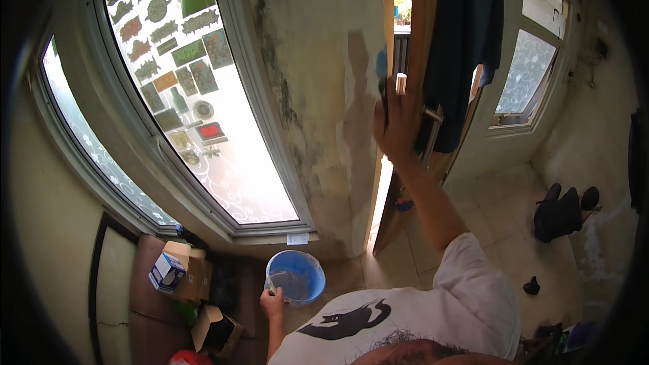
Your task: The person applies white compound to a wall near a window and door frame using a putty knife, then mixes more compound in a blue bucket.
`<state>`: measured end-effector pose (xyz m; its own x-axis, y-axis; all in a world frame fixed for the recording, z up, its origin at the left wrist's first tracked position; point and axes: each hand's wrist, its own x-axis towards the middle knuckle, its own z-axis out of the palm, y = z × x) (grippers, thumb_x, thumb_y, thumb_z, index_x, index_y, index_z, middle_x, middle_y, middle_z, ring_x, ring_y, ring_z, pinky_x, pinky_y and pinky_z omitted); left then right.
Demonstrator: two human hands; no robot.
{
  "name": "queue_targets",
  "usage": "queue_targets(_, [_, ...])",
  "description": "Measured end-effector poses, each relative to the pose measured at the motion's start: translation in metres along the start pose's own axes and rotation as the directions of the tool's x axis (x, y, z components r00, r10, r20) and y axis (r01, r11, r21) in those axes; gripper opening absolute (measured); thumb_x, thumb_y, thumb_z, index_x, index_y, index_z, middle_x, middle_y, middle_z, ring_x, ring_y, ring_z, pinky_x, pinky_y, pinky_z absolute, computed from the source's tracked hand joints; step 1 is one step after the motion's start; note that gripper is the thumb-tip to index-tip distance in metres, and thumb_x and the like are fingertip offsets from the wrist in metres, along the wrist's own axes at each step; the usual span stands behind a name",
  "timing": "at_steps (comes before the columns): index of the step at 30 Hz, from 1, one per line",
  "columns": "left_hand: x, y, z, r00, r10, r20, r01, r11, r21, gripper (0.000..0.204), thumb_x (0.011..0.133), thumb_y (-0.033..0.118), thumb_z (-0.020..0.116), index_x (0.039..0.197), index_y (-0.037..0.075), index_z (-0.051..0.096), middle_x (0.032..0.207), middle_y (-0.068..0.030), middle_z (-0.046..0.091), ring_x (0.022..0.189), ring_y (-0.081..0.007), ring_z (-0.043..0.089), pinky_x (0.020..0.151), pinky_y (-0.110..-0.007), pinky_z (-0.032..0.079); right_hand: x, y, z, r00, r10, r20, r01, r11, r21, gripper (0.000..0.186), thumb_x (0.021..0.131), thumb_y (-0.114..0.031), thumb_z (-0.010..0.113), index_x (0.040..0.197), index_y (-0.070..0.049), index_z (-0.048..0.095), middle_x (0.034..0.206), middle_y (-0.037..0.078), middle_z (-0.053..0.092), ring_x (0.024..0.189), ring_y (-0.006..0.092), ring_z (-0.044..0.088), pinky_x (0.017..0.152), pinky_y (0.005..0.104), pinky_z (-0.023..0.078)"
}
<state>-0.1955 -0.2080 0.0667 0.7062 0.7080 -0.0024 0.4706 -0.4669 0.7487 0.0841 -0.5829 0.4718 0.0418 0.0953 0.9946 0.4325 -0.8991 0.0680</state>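
Right hand at the wall's edge with a tool, left hand on a bucket

The right hand is raised to the wall beside the doorway, its fingers wrapped around the dark handle of a blue-tipped tool. The tool is upright at the wall's right edge, just beside a darker brown patch; whether its tip touches the surface, I cannot tell. Low down, the left hand has its fingers gripping the near left rim of a blue bucket, which has a greyish mass inside. The bucket is below the corner of a tall window; whether it rests on anything is unclear.

To the right of the raised hand, a metal door handle and a hanging dark cloth are near the forearm. The person wears a white shirt with a black print. At lower left, an open cardboard box and a blue-and-white carton are on a brown seat, well apart from the raised hand
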Motion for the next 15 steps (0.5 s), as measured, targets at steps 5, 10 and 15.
queue_targets(5, [-0.008, 0.020, -0.005, 0.999, 0.008, 0.035, -0.009, 1.000, 0.029, 0.037, 0.073, 0.032, 0.071, 0.066, -0.002, 0.059, 0.064, -0.0196, 0.062, 0.059, -0.0354, 0.065, 0.060, -0.047, 0.052, 0.078, 0.014, 0.012, 0.988, 0.151, 0.012, -0.151, 0.986, 0.066, 0.048, 0.097, -0.017, 0.055, 0.143, -0.004, 0.050, 0.094, 0.019, 0.058, 0.081, 0.0341, 0.060, 0.071, 0.0423, 0.050])
queue_targets(10, [-0.009, 0.003, 0.001, 1.000, 0.026, -0.015, -0.025, 0.998, 0.055, 0.036, 0.074, 0.032, 0.071, 0.066, -0.001, 0.058, 0.063, -0.0192, 0.062, 0.059, -0.0351, 0.066, 0.060, -0.047, 0.053, 0.068, 0.001, 0.029, 0.984, 0.155, 0.093, -0.160, 0.985, 0.056, 0.047, 0.096, -0.019, 0.055, 0.139, 0.000, 0.051, 0.086, 0.013, 0.057, 0.079, 0.0292, 0.061, 0.064, 0.0392, 0.052])
queue_targets(15, [-0.011, 0.003, 0.002, 1.000, -0.013, 0.018, 0.013, 1.000, -0.005, 0.035, 0.074, 0.030, 0.070, 0.066, -0.001, 0.058, 0.064, -0.0193, 0.062, 0.060, -0.0353, 0.066, 0.061, -0.047, 0.053, -0.017, -0.016, 0.030, 0.958, 0.136, 0.251, -0.165, 0.981, 0.097, 0.051, 0.095, -0.015, 0.058, 0.144, -0.003, 0.048, 0.085, 0.013, 0.055, 0.074, 0.0286, 0.060, 0.061, 0.0407, 0.051])
